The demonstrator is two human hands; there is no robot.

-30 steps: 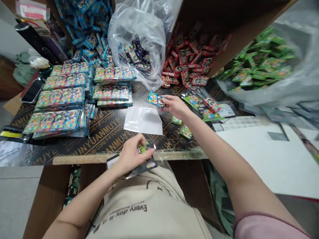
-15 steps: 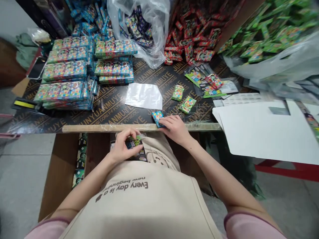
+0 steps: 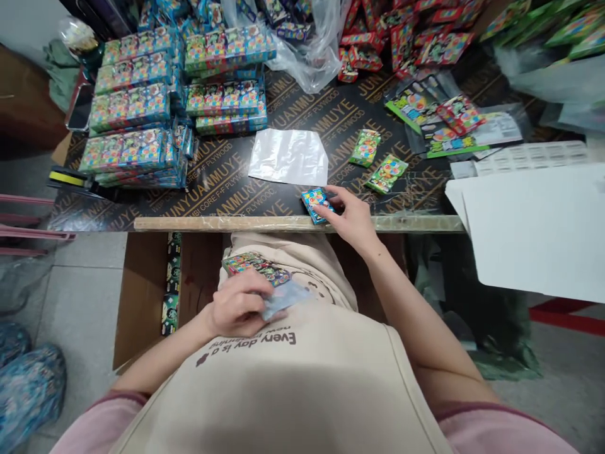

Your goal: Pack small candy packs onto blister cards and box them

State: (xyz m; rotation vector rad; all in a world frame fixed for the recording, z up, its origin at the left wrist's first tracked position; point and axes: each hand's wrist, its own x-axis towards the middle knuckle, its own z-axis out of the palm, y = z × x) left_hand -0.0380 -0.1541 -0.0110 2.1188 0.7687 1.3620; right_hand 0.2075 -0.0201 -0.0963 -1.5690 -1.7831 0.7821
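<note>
My left hand [image 3: 241, 304] is closed over my lap on a translucent plastic bag [image 3: 285, 299]. Just beyond its knuckles lies a row of small colourful packets [image 3: 259, 266]; whether they sit inside the bag is hard to tell. At the table's front edge, my right hand [image 3: 352, 217] pinches a small blue packet [image 3: 316, 203], thumb on top and fingers at its far side. Two green packets [image 3: 365, 147] lie on the tabletop beyond that hand. A flat white plastic sheet [image 3: 288, 156] is behind the blue packet.
Stacked packet rows [image 3: 125, 151] stand at the left of the table [image 3: 222, 170]. Loose red packets [image 3: 401, 44] are heaped at the back, with a clear bag [image 3: 316, 63] beside them. Printed pouches [image 3: 439, 120] and white card sheets [image 3: 534, 227] lie at the right.
My left hand has drawn nearer my body and turned, showing the colourful packet row and translucent plastic. My right hand's grip has shifted on the blue packet. The view has tilted down.
</note>
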